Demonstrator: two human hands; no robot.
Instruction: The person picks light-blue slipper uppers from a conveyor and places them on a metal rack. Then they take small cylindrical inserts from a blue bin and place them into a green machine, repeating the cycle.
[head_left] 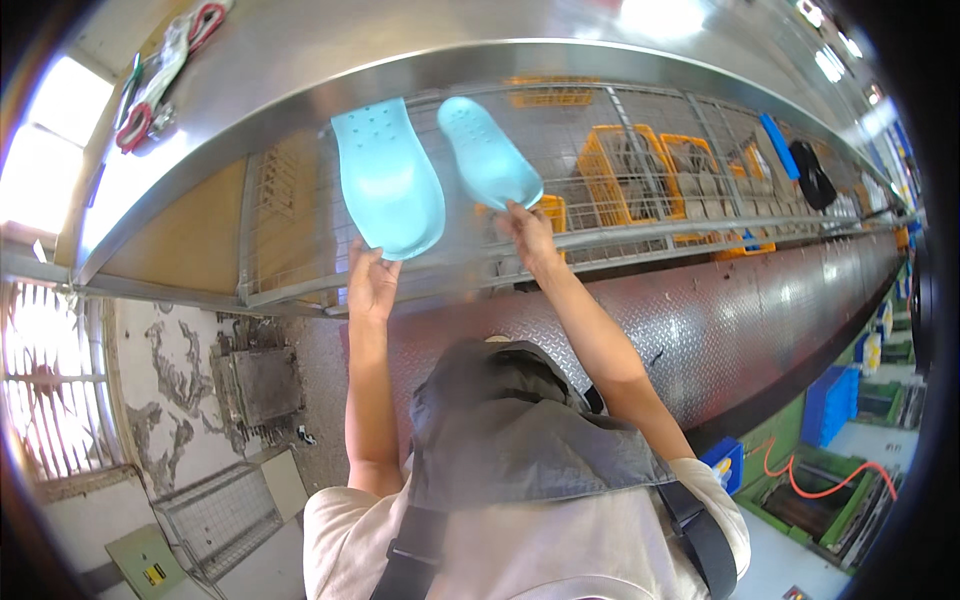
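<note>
Two light blue foam insoles with small holes at their toe ends hang in front of me, apart from each other. My left hand (373,283) pinches the rounded heel end of the broader-looking left insole (390,185), whose toe end reaches the metal table's edge. At the heel of the right insole (487,155), the fingers of my right hand (528,233) are closed on the rim. That insole tilts, its toe end pointing up and left. Parts of my fingers are hidden beneath both insoles.
Beyond the insoles runs a shiny metal table (300,85), with a white and red cloth item (165,75) at its far left. Below it, a wire rack holds yellow crates (610,180). A blue strip (779,147) and a black object (813,175) lie at the right.
</note>
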